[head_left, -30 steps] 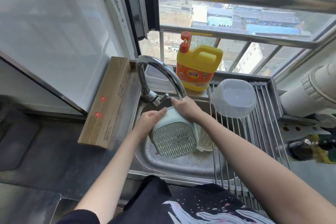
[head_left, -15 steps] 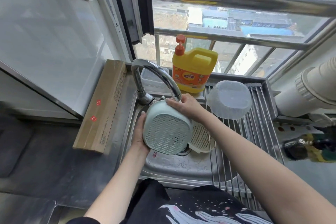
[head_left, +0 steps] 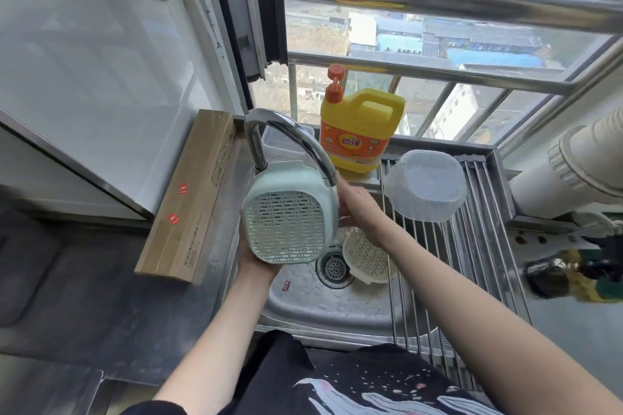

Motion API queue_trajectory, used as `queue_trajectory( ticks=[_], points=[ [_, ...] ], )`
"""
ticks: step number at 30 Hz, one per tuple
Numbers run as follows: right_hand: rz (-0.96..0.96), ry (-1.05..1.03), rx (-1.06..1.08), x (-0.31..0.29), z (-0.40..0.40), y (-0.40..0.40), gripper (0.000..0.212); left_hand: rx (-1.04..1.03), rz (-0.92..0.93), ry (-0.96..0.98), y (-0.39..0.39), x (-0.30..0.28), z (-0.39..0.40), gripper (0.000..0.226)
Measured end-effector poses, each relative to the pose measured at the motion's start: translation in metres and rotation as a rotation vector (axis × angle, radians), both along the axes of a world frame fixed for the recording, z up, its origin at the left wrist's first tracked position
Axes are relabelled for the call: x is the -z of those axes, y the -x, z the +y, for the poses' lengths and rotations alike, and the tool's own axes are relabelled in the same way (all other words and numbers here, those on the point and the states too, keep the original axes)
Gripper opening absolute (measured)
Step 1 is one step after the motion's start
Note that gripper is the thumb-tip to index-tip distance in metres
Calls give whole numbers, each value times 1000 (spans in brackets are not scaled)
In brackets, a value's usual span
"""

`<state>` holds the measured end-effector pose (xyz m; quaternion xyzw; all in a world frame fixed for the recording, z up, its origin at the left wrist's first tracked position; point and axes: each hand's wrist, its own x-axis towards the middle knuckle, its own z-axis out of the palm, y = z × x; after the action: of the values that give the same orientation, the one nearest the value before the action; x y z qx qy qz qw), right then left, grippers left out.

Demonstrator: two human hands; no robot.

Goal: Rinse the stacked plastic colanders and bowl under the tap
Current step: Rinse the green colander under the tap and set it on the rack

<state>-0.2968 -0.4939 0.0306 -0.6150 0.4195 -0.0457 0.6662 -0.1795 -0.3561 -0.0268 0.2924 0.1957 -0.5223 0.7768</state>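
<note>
My left hand (head_left: 254, 263) grips the lower edge of a pale green colander (head_left: 290, 216), held tilted on its side with its slotted bottom facing me, up against the curved steel tap (head_left: 286, 136). My right hand (head_left: 359, 205) reaches in behind the colander's right edge, under the tap's spout; I cannot tell whether its fingers hold the rim. A cream colander (head_left: 367, 258) lies tilted in the steel sink (head_left: 337, 303) beside the drain (head_left: 333, 266). A clear plastic bowl (head_left: 426, 185) rests upside down on the roll-up drying rack (head_left: 478, 246).
A yellow detergent jug (head_left: 362, 126) with an orange pump stands behind the sink on the sill. A long cardboard box (head_left: 190, 199) lies on the counter at left. A white pipe (head_left: 573, 165) and dark bottles (head_left: 573, 271) sit at right.
The green colander has been lifted higher and left, closer to the tap's base. My left hand slid to its lower edge, and my right hand went from its top edge to behind its right side.
</note>
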Motion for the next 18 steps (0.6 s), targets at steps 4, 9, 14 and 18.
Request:
queue_trajectory(
  ticks=[4,9,14,18],
  points=[
    [24,-41,136,19,5,0,95,93,1,-77,7,-1,-5,41],
    [172,-122,360,26,6,-7,65,172,121,-222,27,16,5,30],
    [151,-412,452,25,-7,-4,53,189,81,40,22,28,20,59],
    [191,-680,534,49,-8,13,36,319,-26,214,26,1,9,84]
  ],
)
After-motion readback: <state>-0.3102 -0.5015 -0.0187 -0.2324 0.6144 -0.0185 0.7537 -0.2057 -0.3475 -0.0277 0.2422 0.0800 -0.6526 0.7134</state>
